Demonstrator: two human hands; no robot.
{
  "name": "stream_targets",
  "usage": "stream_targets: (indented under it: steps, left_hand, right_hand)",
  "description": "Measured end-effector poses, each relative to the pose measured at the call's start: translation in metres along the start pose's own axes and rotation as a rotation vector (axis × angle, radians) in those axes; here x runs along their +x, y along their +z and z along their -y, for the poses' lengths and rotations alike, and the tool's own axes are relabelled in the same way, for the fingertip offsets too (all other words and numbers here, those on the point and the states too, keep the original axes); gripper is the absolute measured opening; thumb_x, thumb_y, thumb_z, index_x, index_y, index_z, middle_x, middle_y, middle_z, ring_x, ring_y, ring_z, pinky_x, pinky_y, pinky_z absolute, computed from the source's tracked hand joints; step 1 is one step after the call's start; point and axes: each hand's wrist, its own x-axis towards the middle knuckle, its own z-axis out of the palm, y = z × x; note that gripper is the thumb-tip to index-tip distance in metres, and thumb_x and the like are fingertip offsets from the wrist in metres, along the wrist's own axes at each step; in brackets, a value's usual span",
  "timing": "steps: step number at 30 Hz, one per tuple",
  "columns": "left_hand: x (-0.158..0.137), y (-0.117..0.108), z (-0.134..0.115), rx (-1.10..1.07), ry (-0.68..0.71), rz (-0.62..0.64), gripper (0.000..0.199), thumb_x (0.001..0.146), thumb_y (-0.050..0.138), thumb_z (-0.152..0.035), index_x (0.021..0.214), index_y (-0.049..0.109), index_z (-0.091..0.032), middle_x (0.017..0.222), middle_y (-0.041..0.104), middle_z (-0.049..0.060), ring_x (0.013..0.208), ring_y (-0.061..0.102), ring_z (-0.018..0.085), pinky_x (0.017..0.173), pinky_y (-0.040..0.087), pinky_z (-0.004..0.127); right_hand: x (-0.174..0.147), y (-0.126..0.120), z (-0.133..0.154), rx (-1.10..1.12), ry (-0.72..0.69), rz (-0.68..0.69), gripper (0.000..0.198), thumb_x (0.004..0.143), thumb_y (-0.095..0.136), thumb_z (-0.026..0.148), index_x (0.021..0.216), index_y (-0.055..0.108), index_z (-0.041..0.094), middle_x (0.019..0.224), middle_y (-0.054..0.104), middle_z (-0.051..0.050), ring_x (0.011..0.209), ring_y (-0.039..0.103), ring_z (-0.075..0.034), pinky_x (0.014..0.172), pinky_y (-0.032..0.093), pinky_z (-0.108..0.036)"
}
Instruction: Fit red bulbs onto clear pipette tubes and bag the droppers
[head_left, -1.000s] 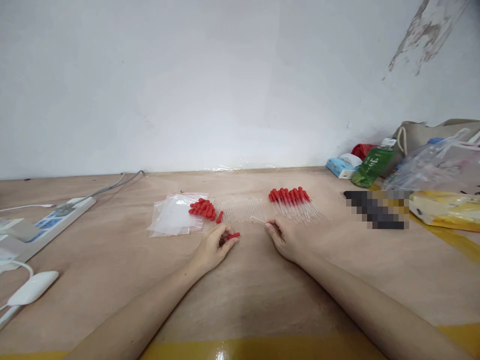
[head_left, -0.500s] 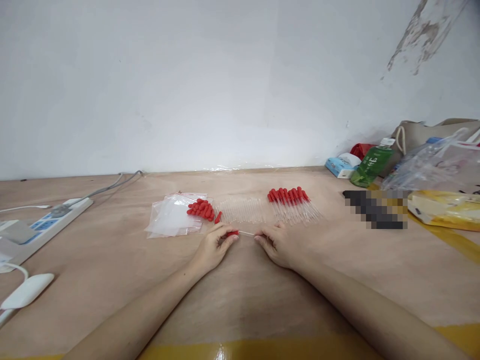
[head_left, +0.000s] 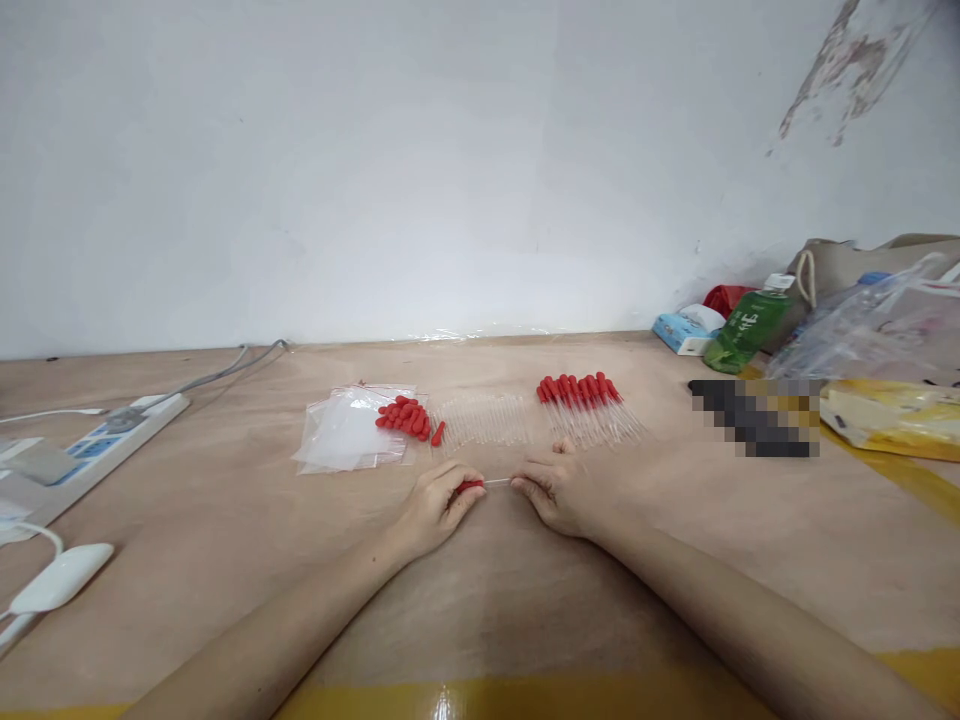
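My left hand (head_left: 442, 505) pinches a red rubber dropper bulb (head_left: 470, 486), mostly covered by the fingers. A thin clear dropper tube (head_left: 496, 482) runs sideways from the bulb's mouth to my right hand (head_left: 551, 495), whose thumb and fingertips grip its far end. Beyond my hands lies a row of clear tubes (head_left: 484, 418). To its left a heap of loose red bulbs (head_left: 403, 416) rests partly on clear zip bags (head_left: 337, 430), with a single red bulb (head_left: 438, 434) beside it. On the right, several droppers with red bulbs fitted (head_left: 589, 405) lie together.
A white power strip (head_left: 112, 450) with cables is at the left, near a white plug-like piece (head_left: 64, 578). At the right are a tissue pack (head_left: 682, 333), a green bottle (head_left: 750, 325), plastic bags (head_left: 885, 310), a yellow packet (head_left: 892, 415) and a blurred dark object (head_left: 750, 420).
Both hands have come slightly nearer to me, the left one also shifting right. Less of the tube shows between them, and the bulb is more covered by my left fingers.
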Motion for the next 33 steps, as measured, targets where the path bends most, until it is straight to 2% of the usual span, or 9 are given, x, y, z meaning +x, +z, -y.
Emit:
stream_targets:
  steps: [8,12,15,17,19,21,23,27,33]
  left_hand:
    - [-0.001,0.003,0.002,-0.007,0.04,0.017,0.013,0.087,0.044,-0.023,0.088,0.056,-0.017,0.081,0.059,0.003,0.073,0.054,0.012,0.065,0.043,0.024]
    - [0.001,0.001,0.001,0.0,0.013,-0.009,0.014,0.088,0.043,-0.025,0.09,0.055,-0.018,0.083,0.06,0.004,0.074,0.056,0.013,0.067,0.045,0.026]
    - [0.005,-0.005,0.01,0.093,0.031,-0.083,0.018,0.085,0.048,-0.028,0.099,0.054,-0.019,0.092,0.059,0.005,0.085,0.055,0.017,0.075,0.044,0.03]
    - [0.007,-0.009,0.021,0.22,0.033,-0.201,0.028,0.081,0.055,-0.033,0.104,0.053,-0.018,0.098,0.057,0.007,0.093,0.051,0.02,0.082,0.042,0.035]
    - [0.01,-0.013,0.034,0.359,-0.009,-0.329,0.028,0.079,0.056,-0.035,0.101,0.055,-0.018,0.095,0.056,0.007,0.092,0.05,0.022,0.082,0.04,0.037]
    - [0.012,-0.015,0.044,0.468,-0.057,-0.375,0.024,0.078,0.056,-0.036,0.095,0.058,-0.019,0.09,0.056,0.007,0.087,0.05,0.022,0.079,0.039,0.037]
    - [0.013,-0.015,0.049,0.554,-0.1,-0.386,0.021,0.078,0.055,-0.036,0.091,0.06,-0.019,0.087,0.057,0.007,0.083,0.049,0.023,0.076,0.038,0.037]
    - [0.014,-0.013,0.048,0.668,-0.192,-0.405,0.019,0.078,0.055,-0.036,0.086,0.062,-0.021,0.084,0.057,0.007,0.082,0.047,0.025,0.07,0.034,0.037]
    - [0.014,-0.012,0.046,0.745,-0.203,-0.39,0.015,0.077,0.056,-0.034,0.082,0.062,-0.021,0.083,0.057,0.007,0.08,0.047,0.025,0.067,0.031,0.037]
  right_hand:
    - [0.001,0.007,0.009,0.052,0.049,0.031,0.026,0.087,0.039,0.025,0.076,0.062,0.019,0.067,0.064,0.0,0.059,0.051,-0.011,0.068,0.026,-0.029]
    - [0.005,0.004,0.008,0.043,0.047,0.059,0.026,0.088,0.037,0.026,0.078,0.061,0.019,0.071,0.066,-0.001,0.063,0.053,-0.012,0.071,0.026,-0.031]
    - [0.006,-0.002,0.005,0.024,0.022,0.069,0.024,0.087,0.04,0.026,0.078,0.061,0.02,0.075,0.066,-0.001,0.069,0.055,-0.014,0.074,0.026,-0.032]
    - [0.005,-0.005,0.0,0.04,0.1,0.032,0.022,0.085,0.042,0.027,0.078,0.062,0.021,0.074,0.066,0.0,0.068,0.056,-0.014,0.073,0.027,-0.031]
    - [0.005,-0.007,-0.008,0.051,0.279,-0.053,0.022,0.084,0.044,0.03,0.077,0.062,0.022,0.069,0.065,0.001,0.063,0.056,-0.014,0.072,0.029,-0.031]
    - [0.007,-0.008,-0.018,0.012,0.473,-0.151,0.024,0.082,0.045,0.033,0.072,0.062,0.021,0.062,0.063,0.001,0.057,0.055,-0.014,0.07,0.03,-0.031]
    - [0.011,-0.007,-0.029,-0.074,0.593,-0.212,0.028,0.081,0.046,0.037,0.064,0.06,0.02,0.057,0.06,0.0,0.055,0.054,-0.015,0.07,0.03,-0.033]
    - [0.025,-0.002,-0.044,-0.272,0.625,-0.203,0.034,0.082,0.042,0.039,0.058,0.057,0.019,0.056,0.061,-0.003,0.056,0.054,-0.018,0.071,0.028,-0.036]
    - [0.048,0.009,-0.049,-0.444,0.703,-0.095,0.036,0.083,0.036,0.031,0.069,0.063,0.014,0.066,0.065,-0.012,0.063,0.059,-0.023,0.074,0.024,-0.04]
